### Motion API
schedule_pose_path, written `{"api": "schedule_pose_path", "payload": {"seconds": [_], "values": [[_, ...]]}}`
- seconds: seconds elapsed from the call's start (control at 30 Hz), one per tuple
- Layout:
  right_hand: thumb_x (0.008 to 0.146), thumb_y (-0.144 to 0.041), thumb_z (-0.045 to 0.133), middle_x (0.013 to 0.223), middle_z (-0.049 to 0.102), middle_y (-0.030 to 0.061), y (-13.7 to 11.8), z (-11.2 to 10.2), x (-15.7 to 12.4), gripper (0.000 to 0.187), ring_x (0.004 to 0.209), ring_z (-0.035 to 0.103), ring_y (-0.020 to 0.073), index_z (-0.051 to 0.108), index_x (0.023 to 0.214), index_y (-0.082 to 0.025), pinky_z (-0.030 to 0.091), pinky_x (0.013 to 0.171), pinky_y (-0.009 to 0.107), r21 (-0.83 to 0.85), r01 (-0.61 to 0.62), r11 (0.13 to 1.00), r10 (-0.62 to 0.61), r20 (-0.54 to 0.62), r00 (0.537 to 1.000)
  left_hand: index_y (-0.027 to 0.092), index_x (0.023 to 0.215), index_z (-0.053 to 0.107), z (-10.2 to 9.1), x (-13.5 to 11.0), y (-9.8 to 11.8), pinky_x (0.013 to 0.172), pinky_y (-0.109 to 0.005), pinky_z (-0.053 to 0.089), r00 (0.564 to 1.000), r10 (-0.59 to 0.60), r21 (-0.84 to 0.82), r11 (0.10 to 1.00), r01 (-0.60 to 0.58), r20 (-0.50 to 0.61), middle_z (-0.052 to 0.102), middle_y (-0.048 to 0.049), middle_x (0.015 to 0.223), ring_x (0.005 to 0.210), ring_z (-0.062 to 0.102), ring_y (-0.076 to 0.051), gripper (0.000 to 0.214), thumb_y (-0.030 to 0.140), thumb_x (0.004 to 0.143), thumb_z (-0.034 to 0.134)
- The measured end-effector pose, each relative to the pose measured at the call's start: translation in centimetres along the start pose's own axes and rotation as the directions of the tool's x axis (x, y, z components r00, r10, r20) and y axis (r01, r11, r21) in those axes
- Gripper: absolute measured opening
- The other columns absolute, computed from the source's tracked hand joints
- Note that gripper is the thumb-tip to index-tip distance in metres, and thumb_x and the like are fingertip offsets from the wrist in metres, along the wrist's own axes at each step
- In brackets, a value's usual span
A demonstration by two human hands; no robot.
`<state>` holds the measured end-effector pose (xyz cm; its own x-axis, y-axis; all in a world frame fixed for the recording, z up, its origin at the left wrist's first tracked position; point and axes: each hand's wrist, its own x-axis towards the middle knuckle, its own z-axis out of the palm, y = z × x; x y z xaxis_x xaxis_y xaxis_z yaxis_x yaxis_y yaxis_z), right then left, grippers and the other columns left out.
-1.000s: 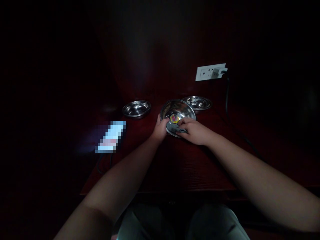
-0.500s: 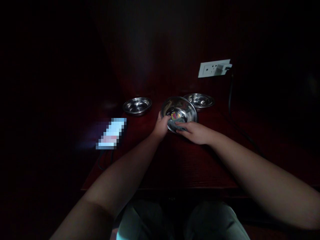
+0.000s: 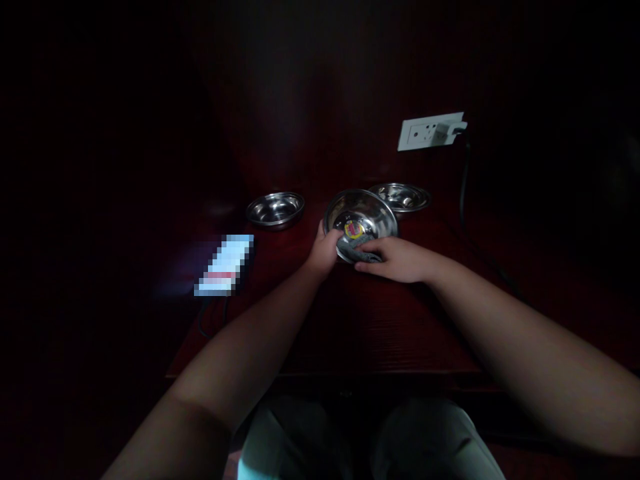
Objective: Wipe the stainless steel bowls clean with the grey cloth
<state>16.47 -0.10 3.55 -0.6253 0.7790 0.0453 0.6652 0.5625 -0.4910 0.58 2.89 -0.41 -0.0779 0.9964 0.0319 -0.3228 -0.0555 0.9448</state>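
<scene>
A shiny metal bowl (image 3: 377,217) is tilted toward me, with a yellow and red round sticker (image 3: 353,230) on its inside bottom. My left hand (image 3: 324,252) is closed on the bowl's left rim, thumb over the edge. In my right hand (image 3: 400,259) is a grey cloth (image 3: 356,252), pinched and pressed against the bowl's near inner wall. Part of the cloth is hidden under the fingers.
Two more metal bowls stand behind on the dark red table (image 3: 380,333): one at left (image 3: 275,211), one at right (image 3: 403,198). A lit phone (image 3: 225,265) with a cable lies left. On the wall, a socket (image 3: 431,131) holds a plug with a black cord.
My right hand has shifted slightly to the right, and the cloth is now more folded along the near rim. More of the sticker shows. My left hand keeps its hold on the bowl.
</scene>
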Motion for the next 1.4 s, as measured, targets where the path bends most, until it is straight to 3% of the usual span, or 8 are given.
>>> {"api": "schedule_pose_path", "payload": {"seconds": [0.23,0.4,0.53,0.7,0.83,0.93,1.17,1.4], "values": [[0.086,-0.037,0.046,0.082,0.068,0.0051,0.3,-0.1,0.2,0.029,0.073,0.059,0.0172,0.068,0.09,-0.017,0.043,0.072,0.029,-0.031,-0.035,0.999,0.033,-0.041,0.999,0.021,0.115,0.049,-0.2,0.1,-0.2,0.085,-0.039,0.048,0.999,-0.01,0.0,1.0,0.01,0.033,0.06,-0.0068,0.108,0.1,0.057,-0.024,0.048,0.02,0.067,0.055],[0.088,-0.034,0.043,0.092,0.069,0.0067,1.0,0.3,0.4,0.031,0.078,0.06,0.0176,0.066,0.099,-0.016,0.044,0.073,0.029,0.019,-0.014,1.0,0.017,-0.117,0.993,0.025,0.118,0.044,-0.4,0.0,0.1,0.071,-0.044,0.053,0.992,-0.061,0.02,0.998,0.059,0.111,0.058,-0.0091,0.112,0.09,0.06,-0.026,0.055,0.031,0.067,0.063],[0.089,-0.031,0.042,0.098,0.069,0.0075,1.4,0.6,0.6,0.031,0.085,0.061,0.0186,0.064,0.104,-0.016,0.044,0.079,0.03,0.033,0.045,0.998,-0.039,-0.161,0.986,0.025,0.118,0.043,-0.5,-0.1,0.2,0.072,-0.044,0.053,0.976,-0.098,0.059,0.994,0.089,0.192,0.058,-0.0104,0.113,0.089,0.061,-0.025,0.059,0.032,0.064,0.067],[0.09,-0.031,0.041,0.102,0.068,0.0076,1.1,0.9,0.6,0.031,0.09,0.061,0.0191,0.063,0.106,-0.017,0.044,0.085,0.032,0.044,0.066,0.997,-0.058,-0.159,0.986,0.02,0.113,0.049,-0.5,0.1,-0.4,0.079,-0.036,0.05,0.988,-0.1,0.122,0.989,0.085,0.119,0.064,-0.0056,0.096,0.088,0.062,-0.02,0.052,0.019,0.063,0.063],[0.091,-0.032,0.04,0.102,0.068,0.0066,0.9,0.9,0.5,0.031,0.089,0.062,0.0183,0.062,0.107,-0.018,0.044,0.085,0.031,0.081,0.066,0.995,-0.056,-0.115,0.992,0.015,0.092,0.058,-0.7,0.5,-0.9,0.073,-0.031,0.051,0.987,-0.15,0.144,0.98,0.141,0.055,0.064,-0.0023,0.071,0.078,0.062,-0.019,0.027,0.019,0.065,0.057],[0.09,-0.032,0.04,0.1,0.068,0.0077,0.7,0.8,0.4,0.031,0.088,0.062,0.0192,0.063,0.103,-0.017,0.044,0.084,0.032,0.045,0.036,0.998,-0.031,-0.102,0.994,0.015,0.086,0.058,-0.7,0.5,-0.9,0.067,-0.03,0.051,0.986,-0.164,0.13,0.979,0.159,0.029,0.062,-0.0009,0.067,0.072,0.062,-0.018,0.023,0.019,0.064,0.055],[0.088,-0.032,0.041,0.085,0.069,0.0102,0.3,0.0,0.2,0.03,0.076,0.061,0.021,0.066,0.087,-0.016,0.045,0.074,0.033,-0.077,-0.131,0.988,0.123,-0.098,0.987,0.014,0.092,0.058,-0.5,0.4,-0.5,0.061,-0.036,0.052,0.984,-0.18,0.114,0.977,0.181,-0.018,0.067,-0.007,0.086,0.073,0.064,-0.023,0.029,0.022,0.065,0.051],[0.088,-0.032,0.044,0.095,0.069,0.0104,1.0,0.0,0.4,0.03,0.084,0.062,0.0212,0.066,0.096,-0.014,0.045,0.082,0.033,0.044,-0.091,0.995,0.094,-0.089,0.992,0.023,0.118,0.051,-0.6,0.4,-0.3,0.07,-0.043,0.053,0.981,-0.173,0.036,0.985,0.17,0.093,0.063,-0.0102,0.111,0.091,0.063,-0.027,0.049,0.042,0.073,0.058]]}}
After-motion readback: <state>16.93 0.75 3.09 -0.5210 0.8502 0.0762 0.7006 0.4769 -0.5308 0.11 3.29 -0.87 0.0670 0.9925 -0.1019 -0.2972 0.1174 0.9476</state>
